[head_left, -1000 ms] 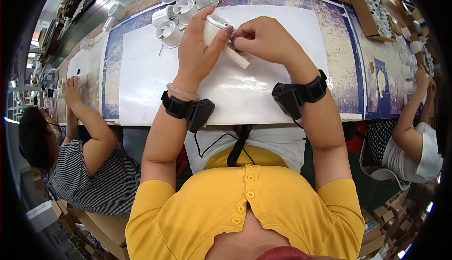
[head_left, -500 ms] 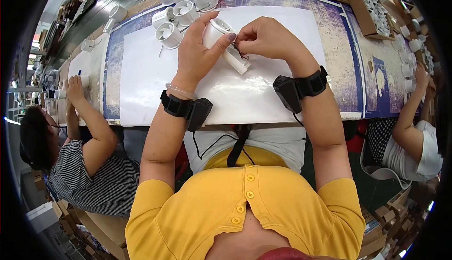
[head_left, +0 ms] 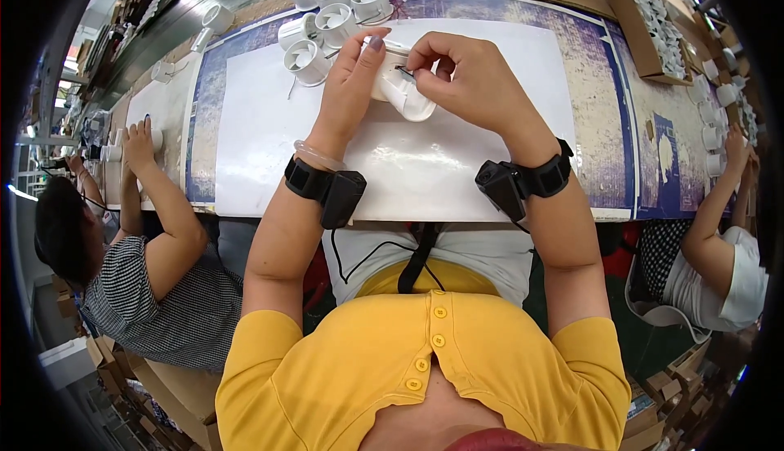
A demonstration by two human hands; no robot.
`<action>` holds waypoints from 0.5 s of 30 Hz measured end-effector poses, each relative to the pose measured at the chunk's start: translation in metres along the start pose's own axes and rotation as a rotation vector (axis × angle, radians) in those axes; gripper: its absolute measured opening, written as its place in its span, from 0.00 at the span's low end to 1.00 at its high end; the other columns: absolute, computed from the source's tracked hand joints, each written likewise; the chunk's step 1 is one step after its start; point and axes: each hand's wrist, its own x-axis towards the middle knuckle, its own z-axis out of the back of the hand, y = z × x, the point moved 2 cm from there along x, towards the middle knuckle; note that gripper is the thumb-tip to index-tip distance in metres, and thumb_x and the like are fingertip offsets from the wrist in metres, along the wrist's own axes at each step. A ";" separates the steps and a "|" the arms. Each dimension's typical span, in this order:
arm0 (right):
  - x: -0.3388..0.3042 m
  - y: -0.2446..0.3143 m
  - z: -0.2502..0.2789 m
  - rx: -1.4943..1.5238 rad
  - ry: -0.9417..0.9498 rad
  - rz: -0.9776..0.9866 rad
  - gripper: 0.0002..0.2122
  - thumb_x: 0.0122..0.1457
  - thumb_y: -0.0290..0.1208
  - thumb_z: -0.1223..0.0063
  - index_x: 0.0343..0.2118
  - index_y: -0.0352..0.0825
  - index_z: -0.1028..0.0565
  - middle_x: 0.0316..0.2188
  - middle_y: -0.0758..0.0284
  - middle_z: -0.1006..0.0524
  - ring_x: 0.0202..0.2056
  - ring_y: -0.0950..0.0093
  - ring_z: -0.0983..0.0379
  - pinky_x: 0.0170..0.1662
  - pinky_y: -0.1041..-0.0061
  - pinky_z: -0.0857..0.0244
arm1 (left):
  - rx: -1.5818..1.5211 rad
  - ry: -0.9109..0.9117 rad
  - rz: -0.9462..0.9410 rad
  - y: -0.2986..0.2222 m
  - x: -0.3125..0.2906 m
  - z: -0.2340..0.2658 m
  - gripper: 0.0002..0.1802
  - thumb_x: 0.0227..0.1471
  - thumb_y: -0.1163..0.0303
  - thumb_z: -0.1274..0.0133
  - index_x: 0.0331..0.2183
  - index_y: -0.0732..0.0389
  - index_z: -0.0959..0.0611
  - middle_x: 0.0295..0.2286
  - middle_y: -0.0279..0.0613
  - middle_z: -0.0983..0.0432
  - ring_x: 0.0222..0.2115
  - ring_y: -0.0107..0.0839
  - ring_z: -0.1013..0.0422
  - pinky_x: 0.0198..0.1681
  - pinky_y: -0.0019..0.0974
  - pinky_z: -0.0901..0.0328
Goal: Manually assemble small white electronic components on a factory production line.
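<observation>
My left hand [head_left: 349, 85] is closed around a small white plastic fan housing [head_left: 413, 105], held tilted above the white sheet [head_left: 392, 173]. Its open round end faces away and its handle-like spout points toward me. At the housing's side, my right hand [head_left: 472, 77] pinches a thin dark wire [head_left: 403, 68] between thumb and forefinger. The wire's far end is hidden by my fingers. Black strapped devices sit on both wrists.
Several round white fan units [head_left: 336, 24] with loose wires stand at the back left. A cardboard box [head_left: 633, 31] of small white parts lies at the back right. One person [head_left: 155, 288] works at my left, another [head_left: 706, 263] at my right.
The fan housing has turned in my left hand, so its spout now looks shorter and faces me more. My right hand has shifted slightly along its side, still pinching the wire.
</observation>
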 end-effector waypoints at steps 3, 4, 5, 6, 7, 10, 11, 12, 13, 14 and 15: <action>0.004 -0.003 0.004 0.253 0.107 -0.170 0.08 0.48 0.27 0.47 0.31 0.31 0.23 0.22 0.72 0.24 0.22 0.85 0.33 0.26 0.84 0.38 | -0.081 0.037 0.062 -0.004 -0.001 -0.002 0.19 0.61 0.57 0.58 0.48 0.59 0.27 0.36 0.33 0.29 0.36 0.19 0.33 0.40 0.23 0.38; 0.004 -0.004 0.004 0.378 0.161 -0.255 0.08 0.49 0.27 0.47 0.31 0.31 0.23 0.22 0.72 0.24 0.22 0.85 0.33 0.26 0.85 0.37 | -0.112 0.054 0.085 -0.005 -0.001 -0.003 0.19 0.62 0.57 0.58 0.48 0.59 0.27 0.36 0.33 0.29 0.36 0.19 0.33 0.40 0.23 0.38; 0.004 -0.003 0.004 0.378 0.160 -0.255 0.08 0.49 0.27 0.47 0.31 0.31 0.23 0.22 0.72 0.24 0.22 0.85 0.33 0.26 0.85 0.37 | -0.143 0.071 0.108 -0.006 -0.002 -0.004 0.19 0.62 0.57 0.59 0.48 0.59 0.27 0.36 0.34 0.29 0.36 0.18 0.33 0.40 0.22 0.38; 0.004 -0.003 0.005 0.364 0.162 -0.267 0.08 0.49 0.27 0.47 0.31 0.30 0.23 0.22 0.72 0.24 0.22 0.86 0.32 0.26 0.85 0.37 | -0.143 0.072 0.108 -0.005 -0.002 -0.005 0.19 0.62 0.57 0.59 0.48 0.59 0.27 0.36 0.34 0.29 0.36 0.18 0.33 0.40 0.22 0.38; 0.003 -0.003 0.005 0.349 0.165 -0.280 0.08 0.49 0.28 0.47 0.31 0.30 0.23 0.23 0.72 0.24 0.22 0.86 0.32 0.27 0.85 0.37 | -0.148 0.064 0.111 -0.005 -0.003 -0.006 0.20 0.62 0.57 0.58 0.48 0.59 0.27 0.36 0.33 0.29 0.36 0.18 0.34 0.40 0.22 0.38; 0.003 -0.003 0.004 0.300 0.149 -0.278 0.08 0.50 0.28 0.46 0.30 0.30 0.22 0.23 0.72 0.24 0.23 0.85 0.32 0.27 0.85 0.36 | -0.158 0.050 0.118 -0.004 -0.003 -0.006 0.20 0.61 0.57 0.58 0.48 0.60 0.27 0.36 0.33 0.29 0.36 0.18 0.35 0.40 0.22 0.38; 0.002 -0.004 0.003 0.265 0.132 -0.264 0.08 0.50 0.29 0.46 0.30 0.30 0.22 0.22 0.72 0.24 0.23 0.85 0.31 0.27 0.85 0.36 | -0.085 0.024 0.064 -0.002 -0.002 -0.004 0.20 0.61 0.57 0.57 0.48 0.60 0.28 0.36 0.33 0.29 0.36 0.18 0.35 0.40 0.22 0.39; 0.002 -0.004 0.003 0.230 0.114 -0.251 0.08 0.50 0.29 0.45 0.29 0.30 0.22 0.22 0.72 0.23 0.23 0.85 0.31 0.28 0.85 0.36 | -0.013 -0.002 0.009 -0.001 -0.002 -0.002 0.20 0.61 0.57 0.57 0.48 0.60 0.28 0.36 0.33 0.29 0.36 0.18 0.35 0.40 0.22 0.39; 0.002 -0.004 0.003 0.230 0.113 -0.254 0.08 0.50 0.29 0.45 0.29 0.30 0.22 0.22 0.72 0.23 0.23 0.85 0.31 0.28 0.85 0.36 | 0.059 -0.028 -0.044 -0.001 -0.002 -0.002 0.20 0.61 0.57 0.56 0.48 0.60 0.28 0.35 0.33 0.29 0.35 0.18 0.35 0.40 0.22 0.39; 0.002 -0.002 0.004 0.189 0.124 -0.242 0.08 0.50 0.30 0.45 0.29 0.30 0.22 0.22 0.72 0.23 0.23 0.85 0.31 0.28 0.85 0.36 | 0.059 -0.026 -0.041 -0.001 -0.002 -0.002 0.20 0.61 0.57 0.56 0.48 0.60 0.28 0.35 0.33 0.29 0.35 0.18 0.35 0.40 0.22 0.39; 0.003 -0.001 0.005 0.148 0.134 -0.231 0.08 0.51 0.30 0.45 0.28 0.30 0.22 0.22 0.71 0.23 0.23 0.84 0.31 0.28 0.85 0.36 | 0.097 -0.036 -0.065 -0.001 -0.003 -0.003 0.20 0.61 0.57 0.56 0.48 0.60 0.28 0.35 0.32 0.29 0.35 0.18 0.35 0.40 0.22 0.39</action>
